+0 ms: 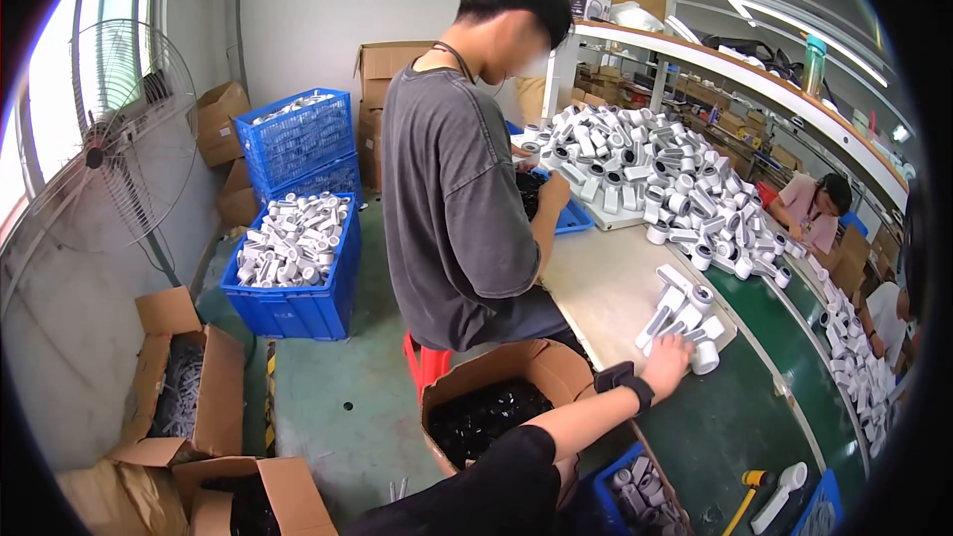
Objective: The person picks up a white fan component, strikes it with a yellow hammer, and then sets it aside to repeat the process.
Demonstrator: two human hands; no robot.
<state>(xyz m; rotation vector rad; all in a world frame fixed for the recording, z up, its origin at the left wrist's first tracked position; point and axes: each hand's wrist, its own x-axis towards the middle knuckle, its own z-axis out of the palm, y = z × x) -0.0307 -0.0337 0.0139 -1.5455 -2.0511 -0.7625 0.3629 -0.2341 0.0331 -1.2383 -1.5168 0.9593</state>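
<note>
At the near right, a hammer (741,508) lay beside a single white plastic part (781,499) on a green work surface (715,432). To their left, a low blue crate (604,492) held more such parts. The person's left hand (670,362), with a black band (640,392) at the wrist, touched a small group of white parts (675,310) at the near right end of a pale board (620,268). Its fingers were bent over the group; whether they pinched a part could not be told. Left of the forearm stood a cardboard box (546,362) of black pieces (476,422).

Beyond this box, a co-worker in a grey shirt (447,189) sat on a red stool (427,367), one hand (556,189) above a blue tray (573,220). At the left stood a blue crate (288,310) filled with white parts, a stack of blue crates (298,144) behind it, and a large fan (96,156) near the window. A big heap of parts (685,189) covered the board's far end. Farther right, another worker (816,218) bent forward beneath a shelf (735,65).
</note>
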